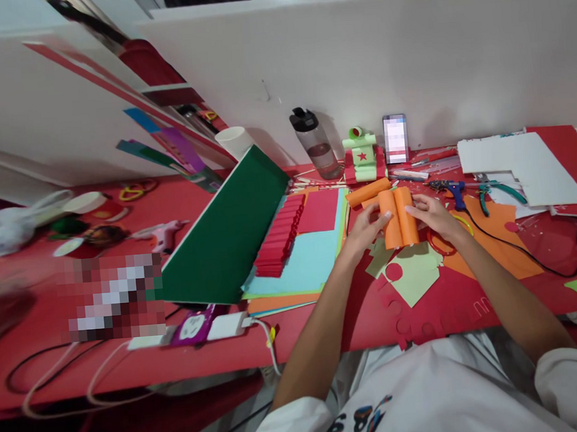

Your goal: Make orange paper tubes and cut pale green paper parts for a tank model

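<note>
Two orange paper tubes stand side by side in front of me, held from both sides. My left hand grips the left tube, and my right hand presses against the right one. Another orange paper tube lies just behind them. Beneath are pale green paper scraps and red cut paper. Red-and-yellow scissors lie partly under my right hand. A pale green and red paper model with a red star stands behind the tubes.
Right of my hands lie a blue glue gun with its cord, teal pliers and white board. A bottle and phone stand against the wall. Leftward are a tilted green board, stacked paper and a pink glue gun.
</note>
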`<state>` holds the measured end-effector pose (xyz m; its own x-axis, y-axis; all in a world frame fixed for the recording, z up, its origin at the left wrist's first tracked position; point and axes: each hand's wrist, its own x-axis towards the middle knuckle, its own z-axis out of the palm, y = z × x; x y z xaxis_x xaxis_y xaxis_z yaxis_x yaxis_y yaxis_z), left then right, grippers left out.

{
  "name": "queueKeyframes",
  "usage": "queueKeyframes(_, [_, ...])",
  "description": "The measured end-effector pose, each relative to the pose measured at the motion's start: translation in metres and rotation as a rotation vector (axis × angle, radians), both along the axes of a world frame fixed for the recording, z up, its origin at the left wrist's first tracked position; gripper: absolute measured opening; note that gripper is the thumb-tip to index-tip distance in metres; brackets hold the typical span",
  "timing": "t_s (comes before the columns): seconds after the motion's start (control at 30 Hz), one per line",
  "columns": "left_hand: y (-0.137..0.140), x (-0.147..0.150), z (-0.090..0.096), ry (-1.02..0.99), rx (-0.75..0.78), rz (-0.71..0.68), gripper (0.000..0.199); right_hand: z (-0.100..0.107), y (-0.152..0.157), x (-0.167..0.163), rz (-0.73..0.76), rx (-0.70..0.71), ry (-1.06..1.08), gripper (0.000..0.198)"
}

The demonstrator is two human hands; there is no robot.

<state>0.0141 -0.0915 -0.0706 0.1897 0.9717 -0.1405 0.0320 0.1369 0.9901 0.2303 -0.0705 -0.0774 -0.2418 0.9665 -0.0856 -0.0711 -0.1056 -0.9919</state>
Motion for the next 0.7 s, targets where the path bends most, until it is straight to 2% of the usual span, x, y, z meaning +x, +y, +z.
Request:
queueKeyframes(0.23, [0.0, 0.006, -0.008, 0.004, 0.012, -0.029, 0.071, -0.004, 0.001, -0.003, 0.016, 0.074, -0.095, 0.044])
queueKeyframes(0.53, [-0.002, 0.001, 0.004, 0.027, 0.016, 0.044, 0.064, -0.001, 0.002, 0.002, 0.01, 0.02, -0.019, 0.038])
queueKeyframes(0.7, [0.001, -0.002, 0.003, 0.047, 0.006, 0.047, 0.059, -0.002, 0.004, 0.002, 0.01, 0.014, -0.093, 0.048])
